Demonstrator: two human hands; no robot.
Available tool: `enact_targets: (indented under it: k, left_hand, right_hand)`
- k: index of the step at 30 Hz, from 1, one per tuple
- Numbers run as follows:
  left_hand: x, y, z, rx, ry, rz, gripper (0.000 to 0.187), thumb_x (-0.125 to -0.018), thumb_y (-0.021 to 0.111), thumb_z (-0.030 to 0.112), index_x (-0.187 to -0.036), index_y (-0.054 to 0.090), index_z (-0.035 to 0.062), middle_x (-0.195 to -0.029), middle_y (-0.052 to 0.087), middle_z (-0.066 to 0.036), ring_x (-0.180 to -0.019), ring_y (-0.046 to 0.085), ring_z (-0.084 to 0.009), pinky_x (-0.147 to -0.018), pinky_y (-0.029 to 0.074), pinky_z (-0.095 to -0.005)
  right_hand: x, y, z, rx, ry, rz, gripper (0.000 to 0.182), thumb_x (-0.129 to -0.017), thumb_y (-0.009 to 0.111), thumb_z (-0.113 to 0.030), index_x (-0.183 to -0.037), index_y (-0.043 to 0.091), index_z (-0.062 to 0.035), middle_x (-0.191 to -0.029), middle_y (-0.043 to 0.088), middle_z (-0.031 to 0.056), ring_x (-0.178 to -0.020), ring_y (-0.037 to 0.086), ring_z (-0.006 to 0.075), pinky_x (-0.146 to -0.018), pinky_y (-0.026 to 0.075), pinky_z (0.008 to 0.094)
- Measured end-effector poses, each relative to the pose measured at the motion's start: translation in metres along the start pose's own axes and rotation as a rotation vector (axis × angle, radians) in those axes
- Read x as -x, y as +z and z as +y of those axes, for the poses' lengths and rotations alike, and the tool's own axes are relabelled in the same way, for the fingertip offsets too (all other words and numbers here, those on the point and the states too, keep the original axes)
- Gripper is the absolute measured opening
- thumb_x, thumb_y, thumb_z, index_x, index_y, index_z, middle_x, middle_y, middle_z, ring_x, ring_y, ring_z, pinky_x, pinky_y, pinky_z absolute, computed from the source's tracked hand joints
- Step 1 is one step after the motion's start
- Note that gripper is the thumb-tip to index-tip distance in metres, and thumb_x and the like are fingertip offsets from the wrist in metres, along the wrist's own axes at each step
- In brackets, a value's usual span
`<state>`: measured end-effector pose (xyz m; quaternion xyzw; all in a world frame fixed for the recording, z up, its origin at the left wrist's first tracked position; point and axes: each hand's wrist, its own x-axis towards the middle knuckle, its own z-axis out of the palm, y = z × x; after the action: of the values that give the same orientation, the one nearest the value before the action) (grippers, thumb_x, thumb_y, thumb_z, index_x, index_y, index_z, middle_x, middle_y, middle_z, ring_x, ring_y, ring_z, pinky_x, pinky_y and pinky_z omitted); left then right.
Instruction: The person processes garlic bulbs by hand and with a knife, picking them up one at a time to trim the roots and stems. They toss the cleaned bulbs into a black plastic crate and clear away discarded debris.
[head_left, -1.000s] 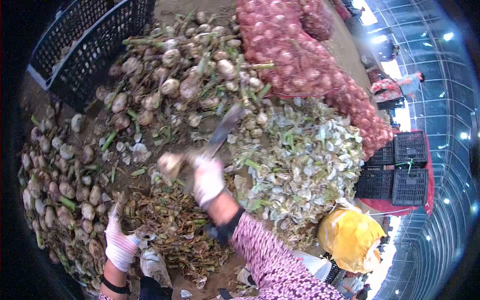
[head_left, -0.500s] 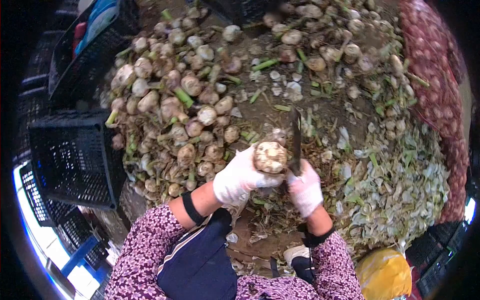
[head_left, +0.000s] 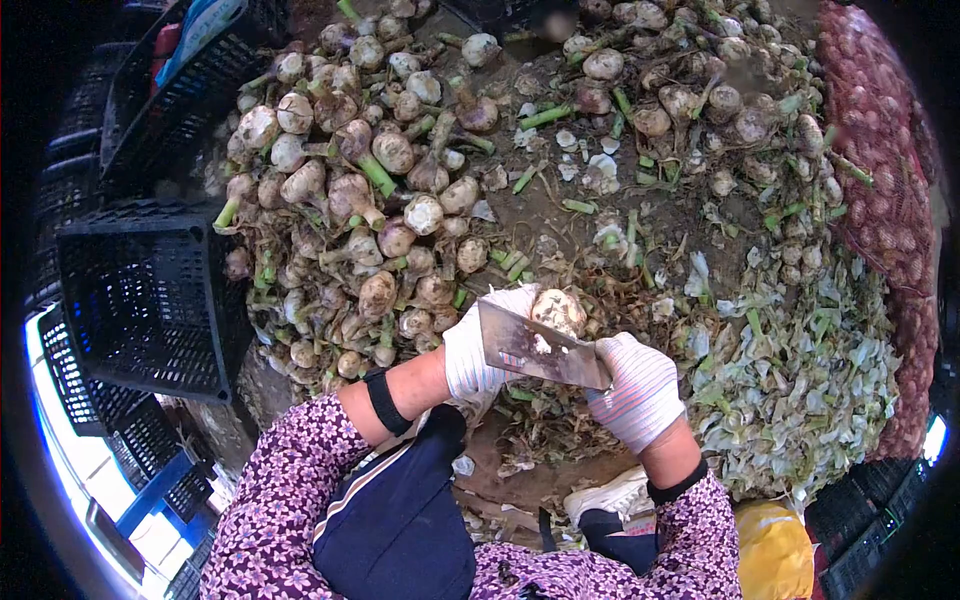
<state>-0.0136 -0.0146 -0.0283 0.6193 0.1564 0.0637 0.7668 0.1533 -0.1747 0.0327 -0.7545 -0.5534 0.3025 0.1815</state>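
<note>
My left hand [head_left: 472,352], in a white knit glove, is closed around a garlic bulb [head_left: 560,309] in front of my knees. A broad cleaver [head_left: 522,346] has its handle in my gloved right hand [head_left: 640,388]. Its flat blade lies across the near side of the bulb and hides most of my left fingers. White scraps stick to the metal. Beyond my hands, on the ground, lies a heap of untrimmed garlic [head_left: 390,150] with green stem stubs and dry roots.
Papery peelings [head_left: 790,370] cover the ground at right, beside red mesh sacks [head_left: 875,150] of bulbs. More garlic [head_left: 680,100] lies at the far right. A black plastic crate [head_left: 145,300] stands at left, and a yellow bag [head_left: 775,550] sits by my right elbow.
The cleaver has swung from upright beside the bulb to lying across it, its broad face now showing. The bulb has turned and shifted slightly right; my right hand has moved a little right.
</note>
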Motion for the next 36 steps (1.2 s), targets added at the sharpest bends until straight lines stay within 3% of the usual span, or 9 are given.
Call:
enact_targets:
  k: [3, 7, 8, 14, 17, 25, 29, 31, 36]
  left_hand:
    - [0.004, 0.005, 0.017, 0.198, -0.315, 0.086, 0.061, -0.065, 0.094, 0.026, -0.110, 0.062, 0.0023, -0.100, 0.071, -0.006, -0.087, 0.065, -0.0133, -0.077, 0.055, -0.0317]
    - [-0.007, 0.004, 0.047, -0.109, -0.477, -0.091, 0.042, -0.073, 0.086, 0.029, -0.103, 0.064, 0.0087, -0.087, 0.072, -0.006, -0.078, 0.067, -0.0112, -0.072, 0.056, -0.0328]
    - [-0.016, 0.009, 0.060, -0.699, -0.114, -0.440, 0.042, -0.072, 0.084, 0.036, -0.100, 0.066, 0.0113, -0.087, 0.073, -0.007, -0.075, 0.070, -0.0153, -0.072, 0.057, -0.0335]
    - [-0.017, 0.009, 0.073, -0.420, -0.279, -0.277, 0.085, -0.059, 0.094, 0.047, -0.125, 0.060, 0.0052, -0.104, 0.069, -0.014, -0.095, 0.071, -0.0296, -0.085, 0.057, -0.0389]
    - [-0.024, 0.017, 0.056, -0.834, -0.079, -0.437, 0.060, -0.071, 0.083, 0.039, -0.118, 0.065, 0.0057, -0.111, 0.065, -0.016, -0.099, 0.065, -0.0370, -0.085, 0.053, -0.0459]
    - [-0.032, 0.022, 0.053, -1.121, 0.248, -0.702, 0.015, -0.078, 0.064, 0.022, -0.085, 0.062, 0.0089, -0.093, 0.063, -0.011, -0.080, 0.064, -0.0339, -0.068, 0.050, -0.0472]
    - [-0.018, -0.030, 0.076, -0.979, 0.243, 0.012, 0.022, -0.075, 0.067, 0.011, -0.096, 0.070, 0.0056, -0.095, 0.071, -0.016, -0.085, 0.068, -0.0356, -0.079, 0.057, -0.0474]
    - [-0.006, -0.076, 0.124, -1.511, 0.101, 0.337, 0.038, -0.080, 0.072, 0.009, -0.118, 0.070, 0.0102, -0.109, 0.072, -0.012, -0.106, 0.068, -0.0308, -0.091, 0.056, -0.0411]
    - [0.046, -0.136, 0.139, -1.378, -0.075, 0.947, 0.053, -0.087, 0.078, 0.015, -0.135, 0.061, 0.0031, -0.125, 0.069, -0.018, -0.114, 0.068, -0.0312, -0.098, 0.053, -0.0392]
  right_hand:
    - [-0.003, 0.008, 0.007, -0.020, -0.028, 0.089, 0.012, -0.078, 0.071, -0.014, -0.087, 0.066, -0.0078, -0.076, 0.060, 0.0149, -0.069, 0.064, 0.0376, -0.061, 0.052, 0.0432]
    - [0.006, 0.028, 0.038, -0.078, 0.113, 0.121, 0.025, -0.073, 0.071, -0.012, -0.097, 0.066, -0.0078, -0.087, 0.066, 0.0175, -0.079, 0.066, 0.0391, -0.071, 0.055, 0.0458]
    - [0.004, 0.024, 0.061, 0.104, 0.309, -0.053, 0.026, -0.074, 0.070, -0.007, -0.099, 0.066, -0.0063, -0.094, 0.069, 0.0196, -0.086, 0.067, 0.0411, -0.077, 0.056, 0.0460]
    - [0.035, 0.021, 0.094, -0.311, 0.450, 0.215, 0.021, -0.088, 0.069, -0.006, -0.108, 0.066, -0.0008, -0.090, 0.071, 0.0197, -0.082, 0.071, 0.0316, -0.076, 0.055, 0.0359]
    - [0.026, 0.001, 0.069, -0.447, 0.470, 0.154, 0.017, -0.088, 0.068, -0.008, -0.103, 0.065, -0.0010, -0.079, 0.066, 0.0155, -0.071, 0.066, 0.0246, -0.067, 0.052, 0.0363]
    - [-0.001, -0.032, 0.040, -0.287, 0.261, -0.300, 0.024, -0.083, 0.067, -0.019, -0.102, 0.066, -0.0059, -0.086, 0.067, 0.0221, -0.083, 0.066, 0.0434, -0.071, 0.053, 0.0473]
    - [0.006, -0.010, 0.084, 0.069, 0.487, -0.275, 0.026, -0.086, 0.068, -0.021, -0.105, 0.066, -0.0036, -0.094, 0.070, 0.0232, -0.087, 0.068, 0.0429, -0.077, 0.056, 0.0459]
    - [-0.004, -0.015, 0.108, -0.051, 0.496, 0.026, 0.027, -0.086, 0.068, -0.019, -0.107, 0.064, -0.0031, -0.095, 0.070, 0.0240, -0.090, 0.069, 0.0412, -0.080, 0.055, 0.0458]
    - [-0.101, -0.082, 0.151, -0.149, 0.539, 0.798, 0.033, -0.086, 0.075, -0.025, -0.107, 0.063, -0.0019, -0.114, 0.067, 0.0212, -0.102, 0.065, 0.0370, -0.092, 0.051, 0.0414]
